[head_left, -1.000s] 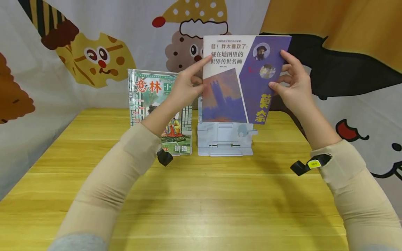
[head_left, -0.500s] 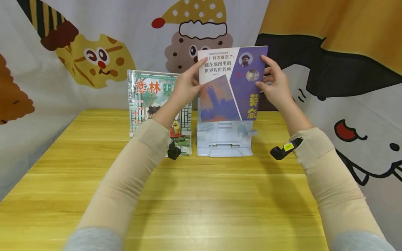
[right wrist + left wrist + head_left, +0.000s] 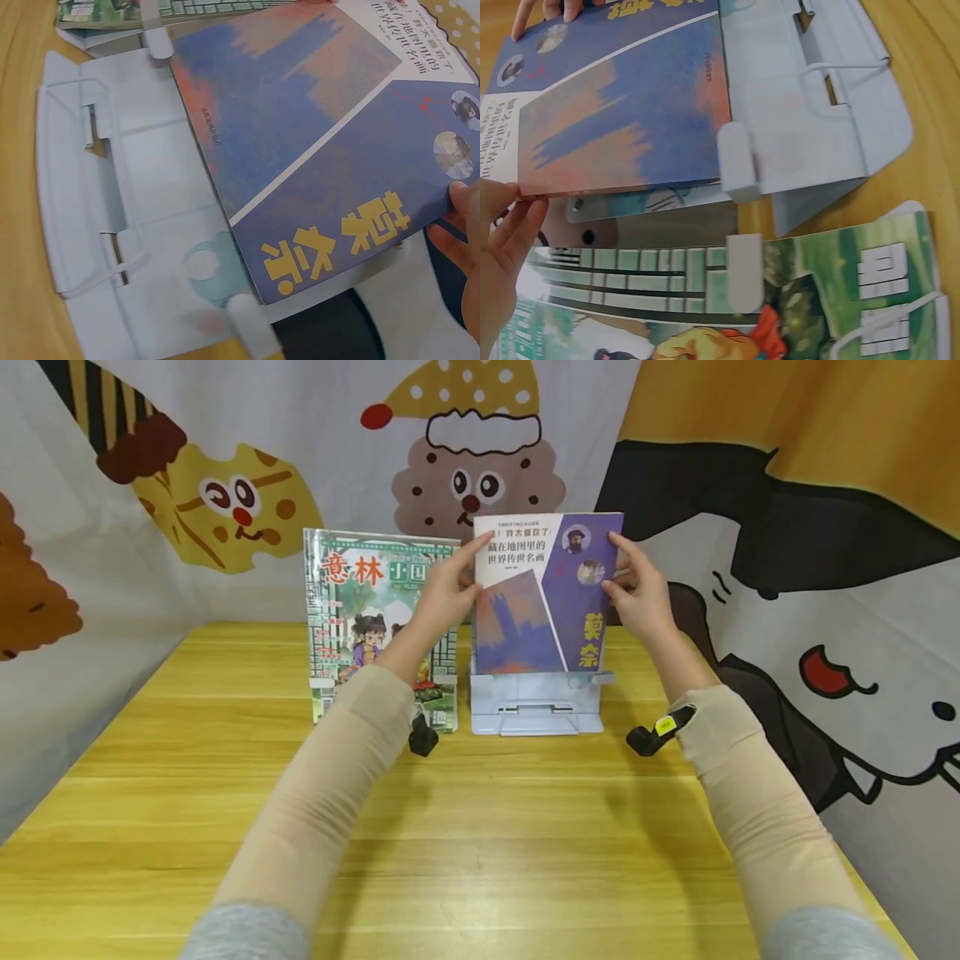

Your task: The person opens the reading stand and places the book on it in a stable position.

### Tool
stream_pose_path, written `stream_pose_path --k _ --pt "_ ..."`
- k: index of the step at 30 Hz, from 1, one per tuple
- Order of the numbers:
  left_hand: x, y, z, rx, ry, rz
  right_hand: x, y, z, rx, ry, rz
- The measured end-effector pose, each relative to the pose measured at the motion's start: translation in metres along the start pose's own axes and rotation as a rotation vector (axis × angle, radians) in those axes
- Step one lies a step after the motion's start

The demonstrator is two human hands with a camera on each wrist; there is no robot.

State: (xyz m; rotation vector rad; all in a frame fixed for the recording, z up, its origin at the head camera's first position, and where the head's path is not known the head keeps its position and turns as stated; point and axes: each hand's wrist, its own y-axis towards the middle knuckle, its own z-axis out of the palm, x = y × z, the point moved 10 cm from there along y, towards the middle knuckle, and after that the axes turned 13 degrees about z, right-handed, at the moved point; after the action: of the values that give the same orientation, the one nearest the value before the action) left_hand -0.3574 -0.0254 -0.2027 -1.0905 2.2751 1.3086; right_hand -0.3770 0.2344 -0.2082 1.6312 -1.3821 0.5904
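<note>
Both hands hold a purple and white book point(image 3: 525, 602) upright before a pale book stand point(image 3: 536, 706). My left hand point(image 3: 444, 597) pinches its left edge, and my right hand point(image 3: 645, 593) pinches its right edge, thumbs on the front cover. In the right wrist view the book point(image 3: 300, 135) lies close over the stand's back panel, its lower edge near the side clips point(image 3: 251, 326). Below it the stand's wire holder point(image 3: 86, 82) and lower ledge show bare. The stand's upper part is hidden behind the book.
Just left, a green illustrated magazine point(image 3: 330, 610) stands on a second stand, its side clip point(image 3: 745, 274) over the cover; my left forearm partly covers it. Both stand on a wooden table point(image 3: 480, 843). Behind hangs a curtain point(image 3: 345, 410) with cartoon prints.
The book has come down and to the left, from above the stand to close in front of its panel. Both hands have moved with it, keeping their hold on its edges.
</note>
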Motion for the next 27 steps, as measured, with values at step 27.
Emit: stream_pose_path --k 27 --pt "0.027 -0.039 0.033 0.104 -0.001 -0.086 -0.052 -0.033 0.029 0.064 -0.06 0.068"
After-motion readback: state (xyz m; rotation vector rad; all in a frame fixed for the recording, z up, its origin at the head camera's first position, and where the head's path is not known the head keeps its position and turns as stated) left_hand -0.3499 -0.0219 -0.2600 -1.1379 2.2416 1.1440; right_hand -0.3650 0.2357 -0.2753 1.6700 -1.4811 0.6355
